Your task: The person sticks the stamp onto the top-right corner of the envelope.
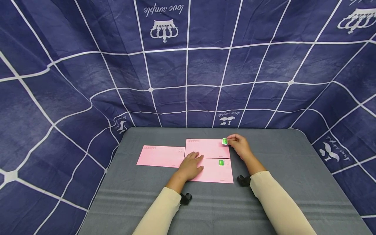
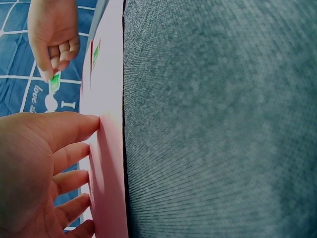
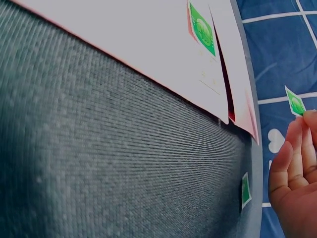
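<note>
Between thumb and fingertips my right hand (image 1: 240, 147) pinches a small green stamp (image 1: 225, 141) with a white edge, over the top right corner of the upper pink envelope (image 1: 208, 148). The right wrist view shows that stamp (image 3: 296, 103) held upright by its lower edge. My left hand (image 1: 189, 167) rests with spread fingers across the upper envelope and the lower pink envelope (image 1: 210, 173), hiding their left parts. Another green stamp (image 1: 221, 162) lies on the lower envelope near its top right, beside small printed boxes.
A third pink envelope (image 1: 161, 156), with no green stamp on it, lies to the left. One more green stamp (image 3: 245, 189) is on the grey table cloth (image 1: 123, 202) near my right hand. A blue checked curtain (image 1: 205, 68) stands behind and at both sides.
</note>
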A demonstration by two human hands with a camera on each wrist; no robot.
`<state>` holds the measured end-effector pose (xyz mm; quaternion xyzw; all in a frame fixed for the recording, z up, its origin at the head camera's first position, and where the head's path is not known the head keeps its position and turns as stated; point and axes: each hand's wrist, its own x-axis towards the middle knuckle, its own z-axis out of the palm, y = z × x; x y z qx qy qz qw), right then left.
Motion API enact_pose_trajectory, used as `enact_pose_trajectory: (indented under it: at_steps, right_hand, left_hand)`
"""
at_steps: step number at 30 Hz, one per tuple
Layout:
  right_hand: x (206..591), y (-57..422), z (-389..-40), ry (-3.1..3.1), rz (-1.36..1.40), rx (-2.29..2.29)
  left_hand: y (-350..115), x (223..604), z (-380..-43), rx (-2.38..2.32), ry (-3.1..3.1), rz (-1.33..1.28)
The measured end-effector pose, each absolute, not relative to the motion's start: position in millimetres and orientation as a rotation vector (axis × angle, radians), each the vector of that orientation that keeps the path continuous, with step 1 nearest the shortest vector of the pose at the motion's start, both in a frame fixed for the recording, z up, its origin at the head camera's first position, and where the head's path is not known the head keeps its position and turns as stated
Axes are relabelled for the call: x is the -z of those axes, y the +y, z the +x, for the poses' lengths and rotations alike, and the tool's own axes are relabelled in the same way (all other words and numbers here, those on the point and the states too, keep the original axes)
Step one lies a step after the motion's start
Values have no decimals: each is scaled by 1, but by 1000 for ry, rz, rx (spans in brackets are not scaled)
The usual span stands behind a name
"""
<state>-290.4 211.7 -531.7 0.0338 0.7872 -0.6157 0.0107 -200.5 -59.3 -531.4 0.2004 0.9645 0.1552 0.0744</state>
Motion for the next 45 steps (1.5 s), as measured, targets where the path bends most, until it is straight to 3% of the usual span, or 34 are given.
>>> enact_pose_trajectory:
  at_steps: [45]
  right_hand:
    - [547,205,-311,2478,44,1869]
  left_hand:
    - [-60,535,-203,-484,2904,606]
